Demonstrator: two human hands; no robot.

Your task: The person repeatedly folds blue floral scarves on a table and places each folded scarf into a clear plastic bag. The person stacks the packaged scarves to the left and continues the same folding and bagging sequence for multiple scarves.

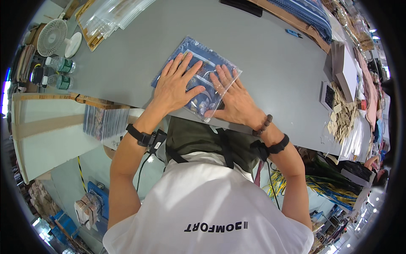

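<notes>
A folded blue patterned textile in a clear plastic bag (206,71) lies at a slant on the grey table, close to its near edge. My left hand (176,81) rests flat on the left part of the bag, fingers spread. On its right side lies my right hand (233,95), fingers apart; the bag's transparent right edge passes over part of this hand, and the fingertips show through the film. The thumb of my right hand is near the bag's lower corner. Neither hand is closed around anything.
Clear plastic bags (111,19) lie at the far left, near a white fan (52,36) and two water bottles (65,65). Blue patterned textiles (304,16) are at the far right. Paper tags (341,119) and a small dark box (327,96) lie right. Packed textiles (104,122) stand left below.
</notes>
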